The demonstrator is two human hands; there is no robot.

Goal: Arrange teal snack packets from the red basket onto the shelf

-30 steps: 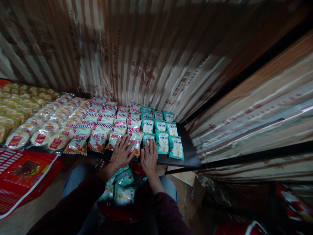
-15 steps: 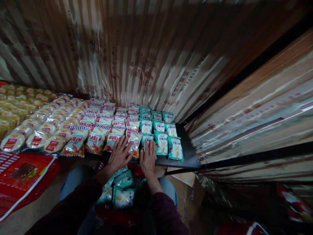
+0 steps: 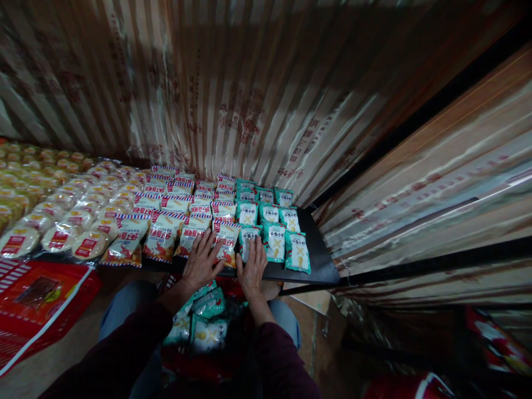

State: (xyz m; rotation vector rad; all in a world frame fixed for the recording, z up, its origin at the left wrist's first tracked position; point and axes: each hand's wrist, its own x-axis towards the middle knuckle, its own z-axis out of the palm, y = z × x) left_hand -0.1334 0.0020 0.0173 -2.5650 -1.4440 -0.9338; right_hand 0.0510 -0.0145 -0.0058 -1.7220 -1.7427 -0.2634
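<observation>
Rows of snack bags lie on a black shelf (image 3: 322, 260). My left hand (image 3: 202, 261) rests with fingers spread on the front row of red-and-white snack bags (image 3: 193, 233), at the shelf's front edge. Against the front-left green snack bag (image 3: 248, 233) lies my right hand (image 3: 251, 267), fingers stretched out and partly covering it. Neither hand grips anything. More green snack bags (image 3: 297, 250) stand in columns to the right. Below my wrists, between my knees, several green bags (image 3: 210, 332) sit in a dark red container, partly hidden by my arms.
Round white packaged crackers (image 3: 89, 244) and yellow packs (image 3: 25, 183) fill the shelf's left. A red basket (image 3: 78, 299) with a white handle stands at lower left. Plastic-wrapped panels (image 3: 249, 111) rise behind, and a black frame bar (image 3: 415, 277) runs along the right.
The view has shifted very slightly. My right hand has moved a little on the green bag, its fingers bent slightly more to the right; my left hand stays in place.
</observation>
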